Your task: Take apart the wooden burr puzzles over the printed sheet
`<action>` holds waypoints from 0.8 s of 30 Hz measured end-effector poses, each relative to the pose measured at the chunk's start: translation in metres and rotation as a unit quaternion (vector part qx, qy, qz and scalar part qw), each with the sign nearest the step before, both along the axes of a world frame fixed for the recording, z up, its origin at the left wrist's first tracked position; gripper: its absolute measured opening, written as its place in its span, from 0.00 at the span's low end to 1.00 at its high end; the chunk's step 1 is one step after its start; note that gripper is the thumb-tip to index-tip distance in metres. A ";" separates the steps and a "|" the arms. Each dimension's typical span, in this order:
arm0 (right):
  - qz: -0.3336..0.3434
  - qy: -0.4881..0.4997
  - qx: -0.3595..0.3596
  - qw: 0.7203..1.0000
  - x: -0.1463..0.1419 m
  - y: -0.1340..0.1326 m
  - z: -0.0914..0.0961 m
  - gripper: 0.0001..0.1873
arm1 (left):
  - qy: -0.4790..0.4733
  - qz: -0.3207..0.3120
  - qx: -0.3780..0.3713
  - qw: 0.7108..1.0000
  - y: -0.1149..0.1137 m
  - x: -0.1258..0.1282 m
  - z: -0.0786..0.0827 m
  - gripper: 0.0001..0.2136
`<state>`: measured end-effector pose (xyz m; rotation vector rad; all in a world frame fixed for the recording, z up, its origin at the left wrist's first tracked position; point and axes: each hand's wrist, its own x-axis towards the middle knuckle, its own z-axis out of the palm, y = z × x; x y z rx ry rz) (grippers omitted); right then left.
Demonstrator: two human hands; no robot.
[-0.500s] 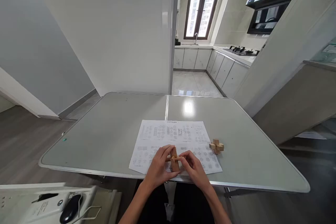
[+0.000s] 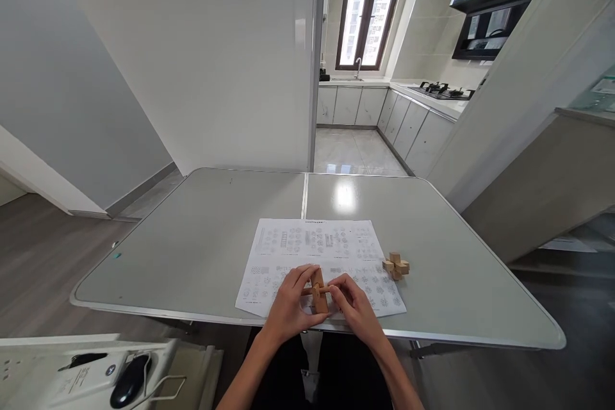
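Between my two hands is a wooden burr puzzle (image 2: pixel 319 298), partly put together, with an upright piece crossed by a thinner stick. My left hand (image 2: pixel 291 300) wraps round the upright piece, thumb at its lower end and fingers at its top. With thumb and forefinger, my right hand (image 2: pixel 353 307) pinches the right end of the crossing stick. Both hands are just above a printed instruction sheet (image 2: pixel 278 245) covered in small diagrams. A second wooden burr puzzle (image 2: pixel 396 266), interlocked in a cross shape, stands at the sheet's right edge.
The grey folding table (image 2: pixel 182 256) has a metal rim and a seam down its middle. A small green bit (image 2: pixel 117 255) lies near its left edge. At lower left, a white surface holds a black computer mouse (image 2: pixel 131 381) and a cable.
Both hands keep the same grip on the wooden puzzle. The whole view has shifted very slightly; little else differs.
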<state>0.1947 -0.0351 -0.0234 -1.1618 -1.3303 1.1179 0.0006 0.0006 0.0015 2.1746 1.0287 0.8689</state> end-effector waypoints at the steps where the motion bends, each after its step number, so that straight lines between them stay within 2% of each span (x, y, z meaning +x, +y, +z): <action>1: 0.000 -0.002 -0.001 1.000 0.000 0.000 0.000 0.19 | 0.002 0.000 0.001 1.000 0.000 0.000 0.000 0.42; 6: 0.002 -0.003 -0.010 1.000 0.001 0.000 -0.002 0.20 | -0.005 -0.018 -0.035 0.999 0.000 -0.001 0.003 0.42; 11: 0.018 0.043 -0.025 0.999 0.002 -0.001 -0.002 0.20 | -0.018 -0.022 -0.075 0.997 0.000 -0.001 0.007 0.38; 15: 0.004 0.043 -0.019 0.999 0.003 -0.001 -0.002 0.20 | -0.026 -0.024 -0.100 0.994 0.002 -0.001 0.006 0.37; 20: -0.008 0.048 -0.029 0.998 0.003 0.000 -0.004 0.21 | -0.020 -0.019 -0.110 0.994 0.002 0.000 0.005 0.37; 24: -0.006 0.066 -0.036 0.997 0.002 0.000 -0.004 0.20 | -0.013 -0.007 -0.116 0.993 0.002 0.000 0.006 0.33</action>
